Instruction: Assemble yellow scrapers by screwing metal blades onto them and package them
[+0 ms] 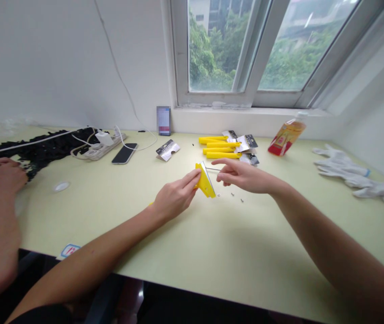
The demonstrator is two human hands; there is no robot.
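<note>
My left hand [177,195] grips a yellow scraper [205,182] with a wide head and a pale strip along its edge, held tilted above the table. A thin metal rod [213,169] runs from the scraper's head to my right hand [241,174]. The fingers of that hand are bent around the rod's near end, with the index finger stretched along above it; whether it is a screwdriver or a hex key is hidden. On the table just below lie a small metal nut [218,195] and small screws [232,194].
Several yellow scraper handles [224,155] lie with card packaging behind my hands. A bottle [286,135] and white gloves [340,166] are to the right. Leftward are a phone [124,153], a power strip [102,148], black pieces [50,150] and another person's hands [5,173].
</note>
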